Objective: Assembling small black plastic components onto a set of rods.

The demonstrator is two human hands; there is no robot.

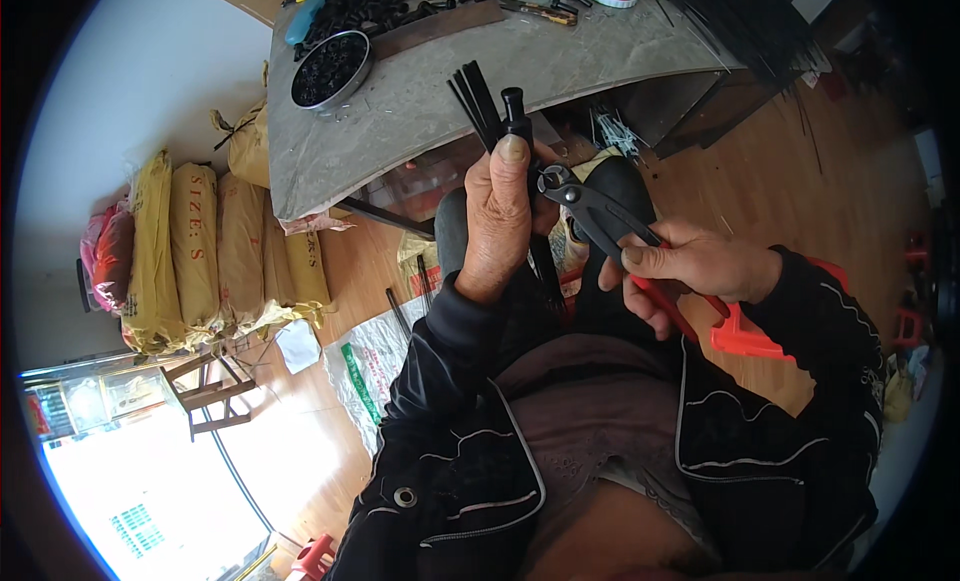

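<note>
My left hand [500, 206] is wrapped round a bundle of thin black rods [478, 106] and a dark shaft topped by a black knob [514, 111]. It looks like a folded umbrella frame, though my fingers and thumb hide its middle. Dark rods also show below that hand. In my right hand [690, 266] is a pair of end-cutting pincers [600, 216], gripped by its red handles. The jaws meet the shaft's side just right of my left thumb; whether they bite on anything is too small to tell.
Beyond my knees stands a grey table [430, 96] carrying a bowl of small black parts [331, 71], loose black pieces and long dark rods [745, 26]. Yellow sacks [195, 241] lean at the left, near a wooden stool [208, 393]. Something red, maybe a stool [745, 339], is beside my right arm.
</note>
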